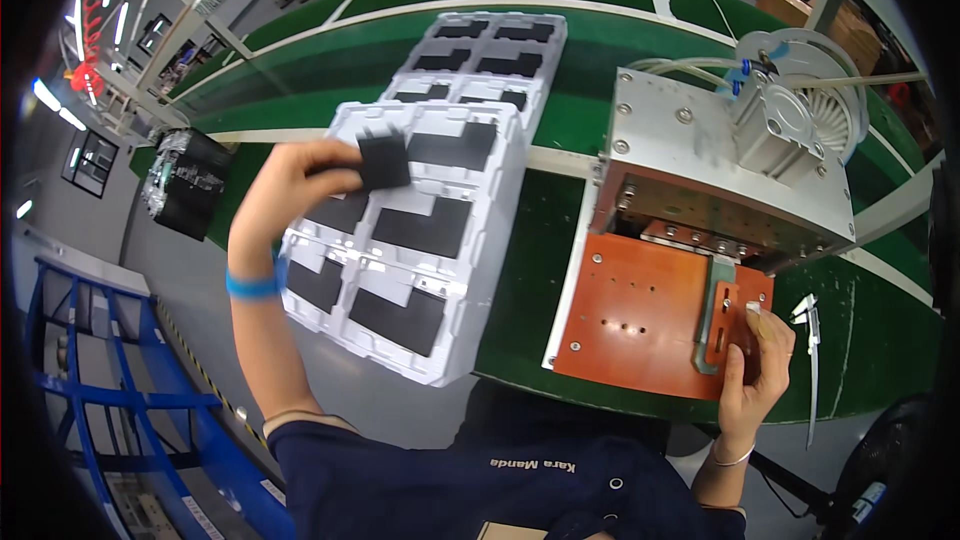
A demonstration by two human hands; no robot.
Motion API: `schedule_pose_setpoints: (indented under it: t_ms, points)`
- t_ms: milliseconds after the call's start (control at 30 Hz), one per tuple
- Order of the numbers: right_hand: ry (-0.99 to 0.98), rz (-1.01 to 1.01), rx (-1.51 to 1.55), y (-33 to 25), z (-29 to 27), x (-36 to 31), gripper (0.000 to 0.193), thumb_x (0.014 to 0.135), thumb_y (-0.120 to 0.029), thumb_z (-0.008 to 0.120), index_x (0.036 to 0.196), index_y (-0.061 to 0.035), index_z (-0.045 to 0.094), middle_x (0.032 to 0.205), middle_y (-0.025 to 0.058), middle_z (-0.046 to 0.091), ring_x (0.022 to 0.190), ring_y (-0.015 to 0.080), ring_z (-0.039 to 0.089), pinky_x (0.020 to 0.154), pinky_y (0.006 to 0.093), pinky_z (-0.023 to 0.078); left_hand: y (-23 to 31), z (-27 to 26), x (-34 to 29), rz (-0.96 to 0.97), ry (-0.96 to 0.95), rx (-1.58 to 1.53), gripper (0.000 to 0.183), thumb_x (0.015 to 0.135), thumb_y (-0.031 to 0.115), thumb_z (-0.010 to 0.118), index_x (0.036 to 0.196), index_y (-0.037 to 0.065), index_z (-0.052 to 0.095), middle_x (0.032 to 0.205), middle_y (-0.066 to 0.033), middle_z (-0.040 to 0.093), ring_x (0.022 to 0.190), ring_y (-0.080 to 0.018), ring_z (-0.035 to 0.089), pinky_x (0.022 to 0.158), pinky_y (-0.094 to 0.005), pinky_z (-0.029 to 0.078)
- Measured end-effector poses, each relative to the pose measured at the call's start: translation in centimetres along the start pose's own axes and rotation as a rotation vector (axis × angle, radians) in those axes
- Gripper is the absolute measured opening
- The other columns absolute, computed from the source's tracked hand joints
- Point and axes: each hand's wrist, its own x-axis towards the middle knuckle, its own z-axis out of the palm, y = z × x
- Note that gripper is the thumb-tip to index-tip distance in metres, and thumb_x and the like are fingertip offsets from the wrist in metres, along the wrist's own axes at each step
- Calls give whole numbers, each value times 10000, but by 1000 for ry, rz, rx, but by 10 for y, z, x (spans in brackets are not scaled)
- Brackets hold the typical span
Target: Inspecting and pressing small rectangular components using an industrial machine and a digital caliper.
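Green counter [533, 285] carries white tray [497, 240] and orange plate [640, 360]. Left grip [288, 185] — pinched on a dark piece [384, 162] — hangs over the tray; right grip [763, 378] (contents unclear) sits half-curled at the plate's edge. Apparent step: piece handling; next move calls for steady carrying.

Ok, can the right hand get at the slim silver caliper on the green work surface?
Probably yes: the caliper lies just right of the right hand, which is at the edge of the flat orange plate; nothing appears between them.
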Motion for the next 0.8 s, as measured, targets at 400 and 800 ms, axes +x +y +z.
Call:
schedule_pose_setpoints:
  t_ms: [400,800]
  points:
    - [-33,18,-52,-4,5,8,317,796,-39,727,1099,38,673,1102,159,688,1019,367,607,909,434,481,-132,-5,106,-65,-124,5,240,887,78,744,1117,8,763,1109,-79,717,1049,-179,637,933,-291,501]
    - [59,40,-59,-9,6,3,328,783,-5,732,1107,27,690,1102,162,697,1011,347,624,905,417,492,-25,77,90,483,100,189,402,737,356,876,945,53,713,952,-86,696,956,-281,587,833,-388,483]
